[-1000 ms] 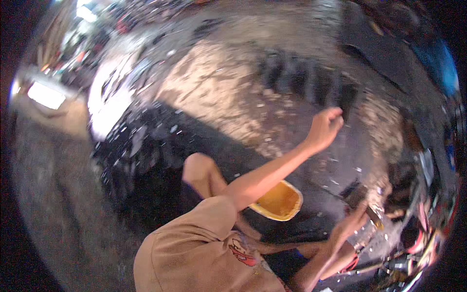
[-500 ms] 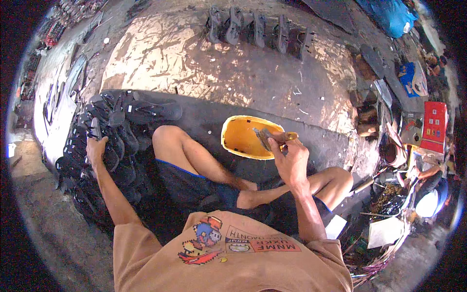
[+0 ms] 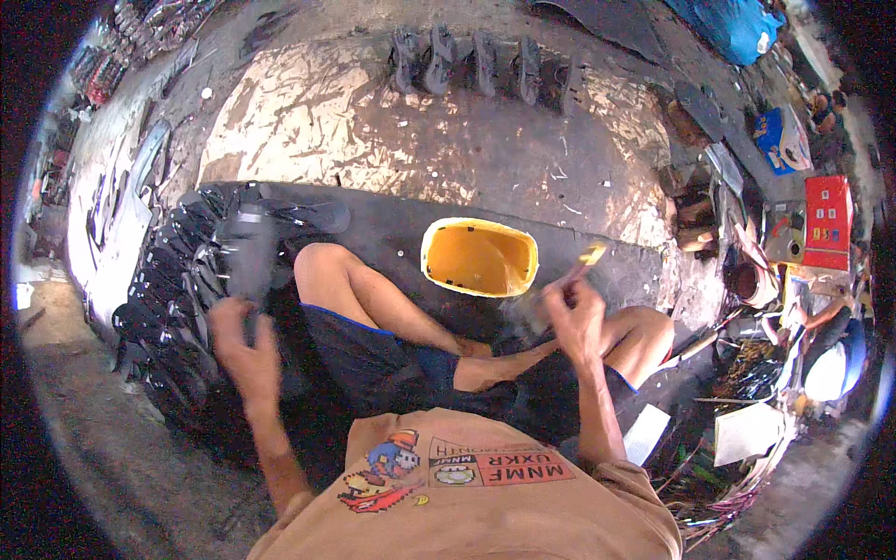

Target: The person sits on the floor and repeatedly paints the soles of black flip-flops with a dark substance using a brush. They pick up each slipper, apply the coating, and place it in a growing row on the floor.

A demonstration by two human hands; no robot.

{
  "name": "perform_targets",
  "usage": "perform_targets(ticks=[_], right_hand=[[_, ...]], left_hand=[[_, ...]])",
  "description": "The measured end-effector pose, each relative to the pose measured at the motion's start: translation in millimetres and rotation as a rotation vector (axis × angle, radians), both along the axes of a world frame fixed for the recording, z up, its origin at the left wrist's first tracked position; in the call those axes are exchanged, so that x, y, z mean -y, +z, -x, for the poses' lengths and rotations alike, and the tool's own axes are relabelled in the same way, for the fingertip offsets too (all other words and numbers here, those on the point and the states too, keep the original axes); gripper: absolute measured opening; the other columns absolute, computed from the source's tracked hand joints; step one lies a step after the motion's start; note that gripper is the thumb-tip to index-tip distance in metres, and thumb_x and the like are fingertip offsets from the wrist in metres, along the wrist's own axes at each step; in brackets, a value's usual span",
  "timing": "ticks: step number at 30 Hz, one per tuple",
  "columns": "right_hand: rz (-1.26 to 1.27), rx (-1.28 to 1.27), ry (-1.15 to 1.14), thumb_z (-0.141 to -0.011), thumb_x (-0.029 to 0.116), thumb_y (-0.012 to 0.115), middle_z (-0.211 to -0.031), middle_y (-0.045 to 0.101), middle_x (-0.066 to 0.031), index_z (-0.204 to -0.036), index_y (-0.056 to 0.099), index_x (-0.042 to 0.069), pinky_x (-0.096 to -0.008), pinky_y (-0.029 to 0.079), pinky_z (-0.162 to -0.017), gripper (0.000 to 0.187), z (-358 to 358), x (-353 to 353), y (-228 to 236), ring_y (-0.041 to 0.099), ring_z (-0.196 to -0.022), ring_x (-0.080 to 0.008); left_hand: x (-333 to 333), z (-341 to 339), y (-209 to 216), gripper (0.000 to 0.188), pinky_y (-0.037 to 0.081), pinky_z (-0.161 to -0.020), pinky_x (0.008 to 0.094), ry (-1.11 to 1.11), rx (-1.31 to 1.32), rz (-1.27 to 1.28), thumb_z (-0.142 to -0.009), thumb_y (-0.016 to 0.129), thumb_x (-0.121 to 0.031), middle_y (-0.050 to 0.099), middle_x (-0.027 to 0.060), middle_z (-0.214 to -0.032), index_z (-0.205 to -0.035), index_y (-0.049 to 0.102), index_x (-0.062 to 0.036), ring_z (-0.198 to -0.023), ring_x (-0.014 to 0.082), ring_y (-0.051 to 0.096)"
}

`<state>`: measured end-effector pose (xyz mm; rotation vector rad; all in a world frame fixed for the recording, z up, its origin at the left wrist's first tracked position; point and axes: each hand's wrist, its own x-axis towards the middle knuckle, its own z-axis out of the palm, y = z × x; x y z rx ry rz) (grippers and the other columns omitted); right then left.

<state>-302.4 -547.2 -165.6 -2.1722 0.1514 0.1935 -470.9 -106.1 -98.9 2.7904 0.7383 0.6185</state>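
Observation:
My left hand [image 3: 247, 359] is closed round the near end of a dark grey sandal [image 3: 250, 252], blurred by motion. It is raised beside the pile of black sandals [image 3: 173, 289] at my left. My right hand [image 3: 577, 319] grips a paintbrush by its handle [image 3: 590, 256], whose end is yellow and points up and away. The brush's bristle end is smeared and partly hidden by my fingers. Just left of that hand stands a yellow tub [image 3: 432, 271], open at the top, with a wet-looking yellowish inside.
A row of several dark sandals [image 3: 437, 61] lies at the far side of the stained board [image 3: 523, 159]. At the right are a red box [image 3: 827, 219], white sheets [image 3: 747, 434] and another person's arm [image 3: 826, 327]. My folded legs are between my hands.
My left hand has drawn back from the pile, toward me and rightward, bringing a sandal with it. My right hand has pulled the brush from over the tub to its near right.

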Motion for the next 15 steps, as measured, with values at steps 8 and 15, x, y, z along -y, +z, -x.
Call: perform_targets(ticks=[8, 15], right_hand=[[-1.179, 0.007, -0.446, -0.104, 0.025, 0.065, -0.101, 0.072, -0.0101, -0.113, 0.064, 0.001, -0.0291, 0.058, -0.058, 0.026, -41, 10, 67, 0.071, -0.076, -0.0155], [-1.269, -0.07, -0.333, -0.096, 0.021, 0.077, -0.096, 0.075, -0.0078, -0.106, 0.069, 0.003, -0.0248, 0.055, -0.059, 0.022, -49, -20, 79, 0.073, -0.08, -0.0128]], left_hand=[[90, -17, -20, 0.044, 0.039, -0.116, 0.047, -0.3, -0.321, 0.171, -0.081, 0.075, -0.005, 0.06, 0.0214, -0.143, -0.125, 0.072, -0.0074, -0.133, 0.0397, 0.052], [166, -82, -39, 0.048, 0.06, -0.076, 0.0397, -0.289, 0.223, 2.171, -0.1, 0.057, -0.04, 0.072, 0.0152, -0.109, -0.13, 0.06, -0.003, -0.087, 0.0255, 0.072]])
